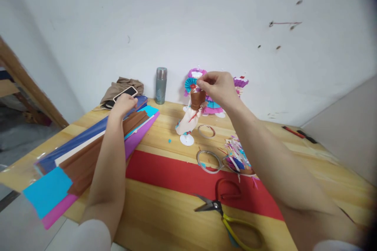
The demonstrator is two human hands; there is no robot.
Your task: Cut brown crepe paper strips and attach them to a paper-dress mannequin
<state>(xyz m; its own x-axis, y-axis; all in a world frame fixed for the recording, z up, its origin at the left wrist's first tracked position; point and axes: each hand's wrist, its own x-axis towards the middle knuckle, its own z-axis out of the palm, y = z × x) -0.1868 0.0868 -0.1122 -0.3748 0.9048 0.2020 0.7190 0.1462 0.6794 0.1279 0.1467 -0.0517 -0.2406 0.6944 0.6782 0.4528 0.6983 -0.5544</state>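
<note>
My right hand (219, 86) is closed in a pinch at the top of a crepe-paper doll (190, 119) with a brown bodice and pale skirt on a white round base. Whatever lies between those fingertips is too small to make out. Beside them a blue pleated fan (191, 84) with a red centre shows. On the left, my left hand (126, 104) is curled closed over the far end of the paper stack, right by a phone (126, 93). Its fingertips are hidden from me. Brown crepe paper (85, 160) lies under my left forearm.
Scissors with yellow handles (224, 213) lie open at the front, beside a red paper strip (165, 170). Wire rings (209, 161) and a heap of paper scraps (237, 157) are nearby. A flask (161, 86) and a dressed doll (213, 106) stand by the wall.
</note>
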